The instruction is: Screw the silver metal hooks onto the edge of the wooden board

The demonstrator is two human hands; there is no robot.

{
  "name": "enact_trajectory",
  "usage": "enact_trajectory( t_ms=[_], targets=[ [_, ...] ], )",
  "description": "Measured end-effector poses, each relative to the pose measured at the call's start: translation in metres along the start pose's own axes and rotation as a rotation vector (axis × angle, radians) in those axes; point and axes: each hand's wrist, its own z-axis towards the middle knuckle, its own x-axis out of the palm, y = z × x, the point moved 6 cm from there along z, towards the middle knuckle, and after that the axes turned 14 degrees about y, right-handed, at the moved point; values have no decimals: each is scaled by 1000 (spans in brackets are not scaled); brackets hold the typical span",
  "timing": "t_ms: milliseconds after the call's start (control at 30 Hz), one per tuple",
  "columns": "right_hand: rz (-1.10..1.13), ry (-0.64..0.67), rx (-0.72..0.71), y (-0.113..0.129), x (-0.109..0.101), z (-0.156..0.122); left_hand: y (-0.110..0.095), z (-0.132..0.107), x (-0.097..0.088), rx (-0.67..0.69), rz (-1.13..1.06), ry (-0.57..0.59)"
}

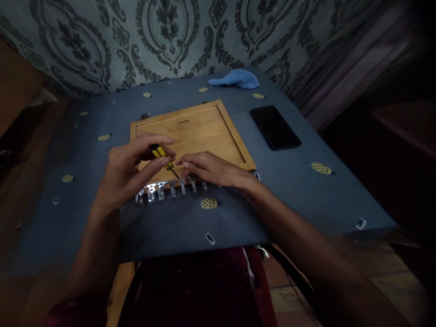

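My left hand [126, 168] is closed around the handle of a small screwdriver [158, 151] with a yellow and black grip. The shaft slants down to the right, its tip at one of the metal hooks [183, 185] along the near edge of a framed wooden board [235, 131]. My right hand [211, 167] lies low over that edge, fingers stretched out toward the screwdriver tip. Its fingertips are close to the hook there, and partly cover the hooks to the right. Whether a screw sits under the tip is too small to tell.
The board lies on a table with a blue pineapple-print cloth [238, 222]. A black phone [275, 127] is to its right, and a blue rag [235, 79] lies at the back. Small dark metal fittings [145, 116] show at the board's far edge. A patterned curtain [170, 41] hangs behind.
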Motion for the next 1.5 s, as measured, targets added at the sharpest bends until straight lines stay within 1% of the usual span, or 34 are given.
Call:
enact_trajectory(
  t_ms=[167,433,633,1000,1167,1367,1500],
  targets=[
    [-39,-13,-5,1,-1,-1,-1,2,3,11,0,2],
    [-5,10,11,2,0,0,1,2,6,2,-2,13],
    [1,20,21,2,0,0,-1,2,5,13,60,19],
    [12,20,-12,5,-1,-1,-2,4,8,37,170,52],
    [17,13,-4,4,0,-1,-8,7,8,99,263,10],
    [-22,8,-29,5,-2,-1,-4,5,7,55,292,-76],
    [-7,19,-18,4,-1,-1,1,2,6,30,265,-89]
  ],
)
